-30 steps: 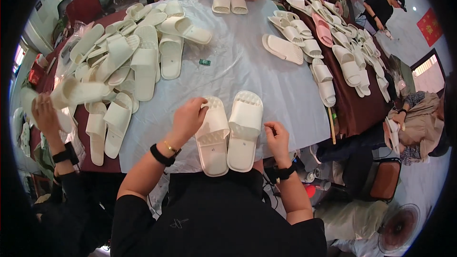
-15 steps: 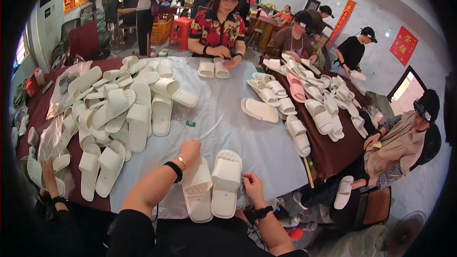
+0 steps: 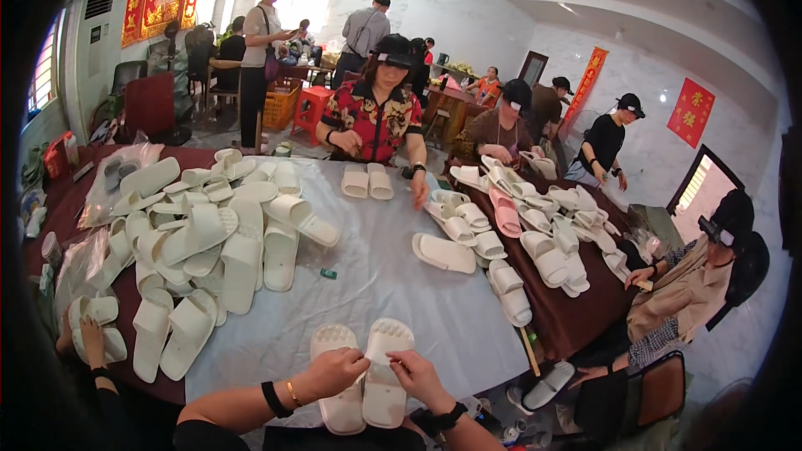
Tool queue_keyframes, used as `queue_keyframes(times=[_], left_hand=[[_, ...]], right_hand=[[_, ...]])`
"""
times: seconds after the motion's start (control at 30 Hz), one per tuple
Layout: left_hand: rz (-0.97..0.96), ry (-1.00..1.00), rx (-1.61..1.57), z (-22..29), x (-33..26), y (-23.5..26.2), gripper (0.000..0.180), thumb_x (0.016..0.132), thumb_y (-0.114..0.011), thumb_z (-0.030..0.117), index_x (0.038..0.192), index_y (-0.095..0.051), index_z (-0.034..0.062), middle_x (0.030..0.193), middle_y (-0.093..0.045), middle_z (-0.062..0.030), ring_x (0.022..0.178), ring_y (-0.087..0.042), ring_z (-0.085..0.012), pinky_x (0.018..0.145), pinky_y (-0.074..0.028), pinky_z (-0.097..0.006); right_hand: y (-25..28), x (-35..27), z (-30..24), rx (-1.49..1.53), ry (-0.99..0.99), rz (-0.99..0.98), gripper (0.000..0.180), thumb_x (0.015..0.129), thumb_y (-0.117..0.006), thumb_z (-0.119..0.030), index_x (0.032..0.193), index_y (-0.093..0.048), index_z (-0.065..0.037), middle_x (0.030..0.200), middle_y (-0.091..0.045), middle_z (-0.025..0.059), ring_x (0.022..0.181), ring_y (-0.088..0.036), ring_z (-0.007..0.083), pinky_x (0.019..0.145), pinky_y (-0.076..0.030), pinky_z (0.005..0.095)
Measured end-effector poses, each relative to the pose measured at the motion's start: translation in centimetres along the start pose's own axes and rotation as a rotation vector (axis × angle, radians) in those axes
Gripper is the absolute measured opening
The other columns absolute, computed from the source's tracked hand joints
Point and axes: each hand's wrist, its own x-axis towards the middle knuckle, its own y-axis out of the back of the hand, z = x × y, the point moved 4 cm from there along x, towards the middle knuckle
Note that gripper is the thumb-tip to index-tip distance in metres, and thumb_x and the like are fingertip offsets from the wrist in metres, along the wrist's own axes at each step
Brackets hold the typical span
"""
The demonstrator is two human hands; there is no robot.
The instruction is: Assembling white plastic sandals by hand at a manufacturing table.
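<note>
A pair of cream slippers lies side by side at the table's near edge, toes away from me: the left slipper [image 3: 342,411] and the right slipper [image 3: 385,405]. Over the left slipper's strap is my left hand [image 3: 336,372], fingers curled and thumb and forefinger pinched. My right hand [image 3: 420,380] pinches in the same way above the right slipper's strap. The two sets of fingertips are close together between the slippers. Whatever they hold, if anything, is too small to make out, and the hands partly hide both straps.
A heap of cream slippers [image 3: 200,238] covers the left side. Across the table, a person stands behind another pair of slippers [image 3: 368,182]. On the right, more slippers [image 3: 547,255] lie around a pink slipper [image 3: 505,212]. A small green packet [image 3: 328,273] rests on the plastic sheet.
My hands have come together over the slippers' straps; before, the left was by the left slipper's toe, the right beside the right slipper. The person opposite has drawn their hands apart. My view has tilted up.
</note>
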Motion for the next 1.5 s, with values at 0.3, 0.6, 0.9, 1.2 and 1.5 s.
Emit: queue_keyframes(times=[0.3,0.6,0.9,1.2,1.5], left_hand=[[-0.086,-0.038,-0.105,1.9,-4.2,1.5,0.015,0.075,-0.061,0.009,0.090,-0.061,0.0083,0.087,-0.060,-0.0047,0.075,-0.060,-0.0215,0.059,-0.050,-0.032],[-0.407,-0.061,-0.353,3.3,-9.3,0.0,0.016,0.076,-0.061,0.013,0.089,-0.053,0.0078,0.086,-0.054,-0.0066,0.073,-0.058,-0.0252,0.057,-0.049,-0.037],[-0.618,-0.002,-0.427,3.7,-12.9,-1.7,0.013,0.079,-0.058,0.016,0.085,-0.051,0.0066,0.083,-0.053,-0.0100,0.074,-0.059,-0.0297,0.058,-0.049,-0.042],[-0.165,0.225,-0.061,-0.6,-7.5,-2.1,0.029,0.078,-0.059,0.005,0.107,-0.059,0.0059,0.102,-0.060,-0.0100,0.083,-0.063,-0.0272,0.068,-0.054,-0.036],[0.112,0.780,-0.295,-4.4,-9.0,-0.2,0.019,0.090,-0.057,0.020,0.099,-0.064,0.0047,0.090,-0.066,-0.0122,0.073,-0.066,-0.0261,0.063,-0.053,-0.033]], right_hand=[[-0.5,-2.2,-1.5,0.046,-0.121,-0.219,0.030,0.083,-0.064,-0.008,0.112,-0.063,-0.010,0.093,-0.064,0.0135,0.078,-0.063,0.0300,0.068,-0.051,0.0363],[-2.4,-7.6,-3.2,-0.094,0.022,-0.429,0.014,0.080,-0.067,-0.012,0.093,-0.064,-0.009,0.079,-0.059,0.0096,0.073,-0.061,0.0311,0.063,-0.050,0.0389],[-4.7,-9.3,-4.3,-0.077,0.109,-0.533,0.011,0.079,-0.066,-0.015,0.087,-0.063,-0.008,0.075,-0.058,0.0097,0.071,-0.061,0.0304,0.061,-0.050,0.0395],[-3.3,-3.3,0.6,-0.264,-0.041,-0.132,0.026,0.082,-0.061,-0.011,0.108,-0.060,-0.008,0.088,-0.060,0.0137,0.080,-0.060,0.0343,0.067,-0.050,0.0423],[0.1,-4.1,2.4,-0.041,-0.286,0.061,0.020,0.086,-0.058,-0.008,0.104,-0.064,-0.002,0.084,-0.064,0.0163,0.074,-0.064,0.0313,0.064,-0.050,0.0353]])
